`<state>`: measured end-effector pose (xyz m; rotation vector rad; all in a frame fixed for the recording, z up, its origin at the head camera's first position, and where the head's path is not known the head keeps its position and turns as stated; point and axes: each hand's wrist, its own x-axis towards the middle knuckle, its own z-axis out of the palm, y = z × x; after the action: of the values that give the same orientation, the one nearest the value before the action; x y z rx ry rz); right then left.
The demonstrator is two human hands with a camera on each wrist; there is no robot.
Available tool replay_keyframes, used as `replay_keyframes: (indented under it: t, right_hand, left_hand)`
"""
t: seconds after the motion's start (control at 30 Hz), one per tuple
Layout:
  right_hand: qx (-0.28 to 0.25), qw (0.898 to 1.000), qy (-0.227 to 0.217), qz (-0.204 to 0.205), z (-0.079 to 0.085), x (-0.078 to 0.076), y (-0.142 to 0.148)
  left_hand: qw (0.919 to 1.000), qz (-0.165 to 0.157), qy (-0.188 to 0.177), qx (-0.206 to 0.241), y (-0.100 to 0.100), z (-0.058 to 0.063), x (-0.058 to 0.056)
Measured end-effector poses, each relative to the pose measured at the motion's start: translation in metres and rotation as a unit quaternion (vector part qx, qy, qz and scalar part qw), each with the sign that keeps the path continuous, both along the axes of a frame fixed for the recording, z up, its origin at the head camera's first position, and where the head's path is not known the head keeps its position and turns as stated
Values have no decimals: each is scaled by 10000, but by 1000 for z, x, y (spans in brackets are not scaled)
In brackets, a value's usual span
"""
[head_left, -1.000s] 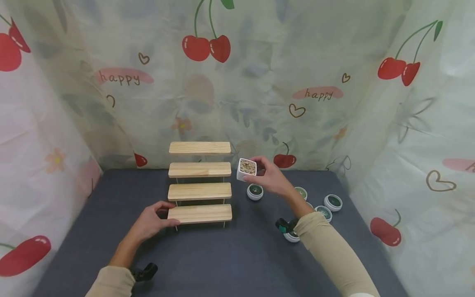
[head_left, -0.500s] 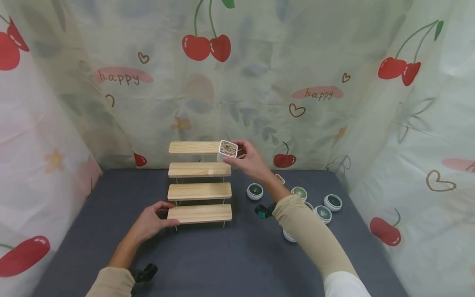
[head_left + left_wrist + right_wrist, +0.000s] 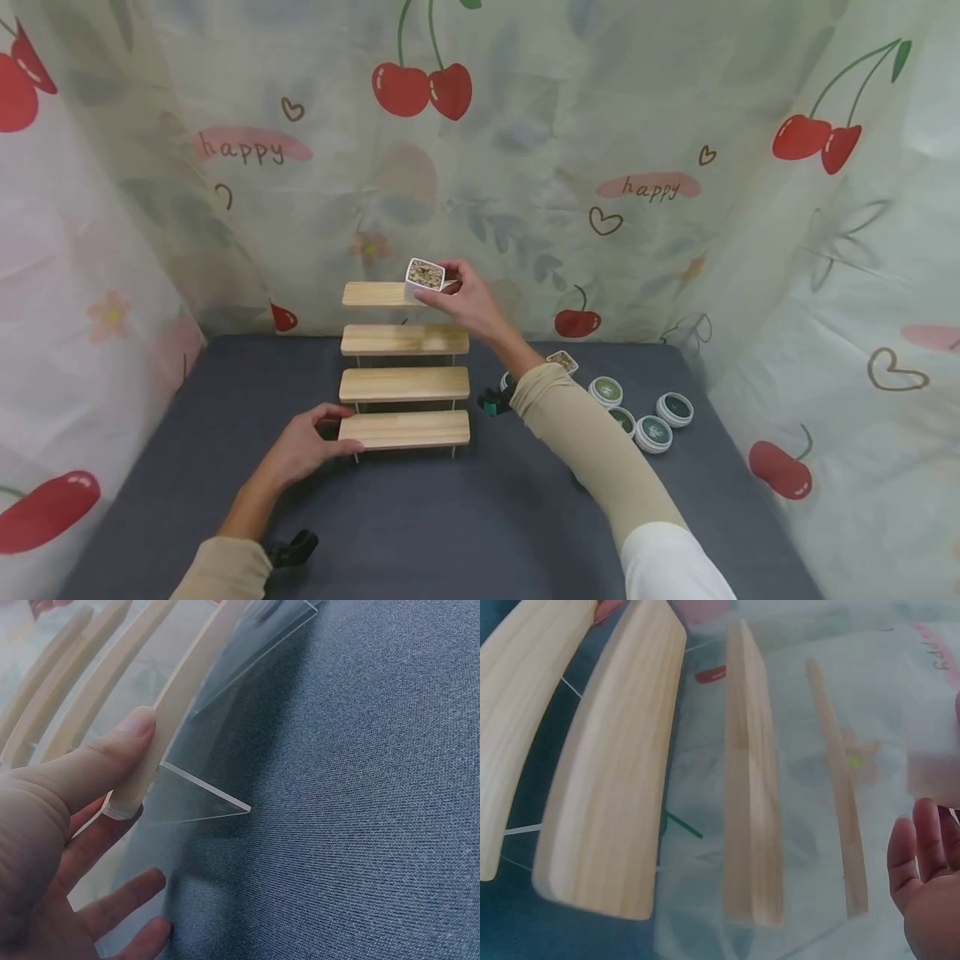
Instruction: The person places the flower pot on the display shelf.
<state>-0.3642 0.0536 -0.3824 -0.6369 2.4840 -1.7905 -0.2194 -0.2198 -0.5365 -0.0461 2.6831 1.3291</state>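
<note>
A four-tier display rack stands on the dark cloth, with pale wooden shelves on clear supports. My left hand [image 3: 311,442] pinches the left end of the lowest shelf [image 3: 405,430]; in the left wrist view the thumb lies on top and fingers sit beneath. My right hand [image 3: 468,300] grips a small white square pot [image 3: 413,292] filled with speckled, gravel-like bits. The pot overlaps the top shelf [image 3: 371,293] right of its middle in the head view. In the right wrist view, the blurred pot [image 3: 934,765] shows at the right edge, beyond the top shelf's edge.
Another white square pot [image 3: 562,360] stands behind the right forearm. Several round white tubs with green tops, such as one tub [image 3: 654,434], sit on the right side of the cloth [image 3: 450,533]. A cherry-print curtain [image 3: 510,167] encloses the back and sides.
My right hand has carried the square pot left and up, from beside the rack to the top shelf. A second square pot has come into view. My left hand stays on the lowest shelf.
</note>
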Motion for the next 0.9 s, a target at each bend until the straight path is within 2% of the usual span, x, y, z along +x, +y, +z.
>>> replay_keyframes:
  t: [0.23,0.53,0.9]
  right_hand:
    - [184,9997,-107,142,3,-10,-19]
    - [189,9995,-181,194,3,-26,-55]
    - [593,9979,-61,236,-6,-29,-76]
  left_hand:
    - [10000,-1,44,-9,-3,-3,3]
    - [9999,-33,105,20,-6,1,1]
    - [9999,-30,117,61,-3,-3,-1]
